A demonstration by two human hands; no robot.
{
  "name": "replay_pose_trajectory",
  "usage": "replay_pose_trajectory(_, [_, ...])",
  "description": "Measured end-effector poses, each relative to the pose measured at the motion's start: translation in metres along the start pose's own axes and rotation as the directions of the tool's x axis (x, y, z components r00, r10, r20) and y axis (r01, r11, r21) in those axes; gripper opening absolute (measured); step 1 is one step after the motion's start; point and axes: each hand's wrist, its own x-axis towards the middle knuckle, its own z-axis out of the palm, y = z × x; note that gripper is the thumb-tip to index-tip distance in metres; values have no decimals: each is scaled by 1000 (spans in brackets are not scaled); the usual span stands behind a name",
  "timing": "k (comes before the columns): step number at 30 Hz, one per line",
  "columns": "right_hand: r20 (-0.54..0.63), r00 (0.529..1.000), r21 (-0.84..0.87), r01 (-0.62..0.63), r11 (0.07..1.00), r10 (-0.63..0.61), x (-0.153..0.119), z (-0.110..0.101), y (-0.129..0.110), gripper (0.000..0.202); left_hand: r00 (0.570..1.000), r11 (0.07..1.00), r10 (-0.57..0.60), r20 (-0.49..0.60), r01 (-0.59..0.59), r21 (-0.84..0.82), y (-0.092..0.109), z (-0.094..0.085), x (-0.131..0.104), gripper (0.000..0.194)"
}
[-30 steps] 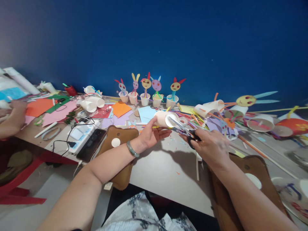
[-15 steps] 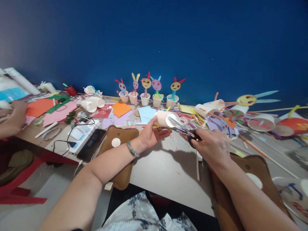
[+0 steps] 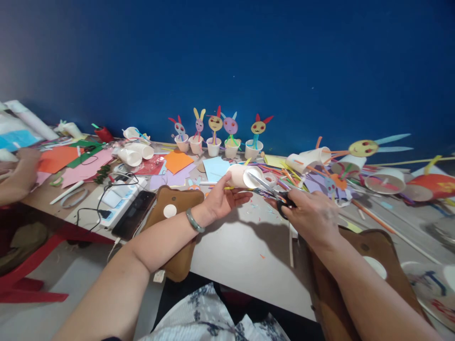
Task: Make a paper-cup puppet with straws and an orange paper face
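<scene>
My left hand (image 3: pixel 222 198) holds a white paper cup (image 3: pixel 235 175) on its side above the table, its round white end turned to the right. Closed around the handles of black-handled scissors (image 3: pixel 261 185) is my right hand (image 3: pixel 307 215). The blades are spread, with one reaching over the cup's white end and the other below it; whether they touch the cup I cannot tell. A small yellow strip (image 3: pixel 247 162) shows at the cup's upper edge. Tiny paper scraps lie on the table (image 3: pixel 245 260) beneath.
Along the blue wall stand several paper cups with paper animal faces (image 3: pixel 230 125). Coloured paper (image 3: pixel 179 162), a power strip (image 3: pixel 122 201) and a phone (image 3: pixel 133 215) lie left. Brown pouches (image 3: pixel 174 237) flank the workspace. Another person's hand (image 3: pixel 26 166) is at far left.
A yellow strip now shows above the cup's upper edge. The scissors and both hands have hardly moved; the whole view shifts slightly.
</scene>
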Motion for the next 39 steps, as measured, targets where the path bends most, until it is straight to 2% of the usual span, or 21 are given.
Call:
replay_pose_trajectory(9, [0, 997, 95, -73, 993, 73, 3, 5, 7, 49, 999, 1000, 5, -39, -6, -15, 2, 1, 0, 51])
replay_pose_trajectory(17, [-77, 997, 131, 1, 991, 9, 3, 6, 6, 45, 999, 1000, 21, -25, -21, -12, 2, 0, 1, 47])
replay_pose_trajectory(25, [21, 1000, 176, 7, 984, -11, 2, 3, 1, 49, 1000, 1000, 28, -13, -29, -6, 2, 1, 1, 39])
replay_pose_trajectory(33, [36, 999, 212, 18, 977, -26, 1, 2, 2, 51, 999, 999, 47, -15, -47, -9, 1, -4, 4, 39])
replay_pose_trajectory(39, [149, 987, 296, -101, 950, 59, -3, 4, 2, 53, 997, 997, 72, 16, -72, -2, 1, -6, 8, 41])
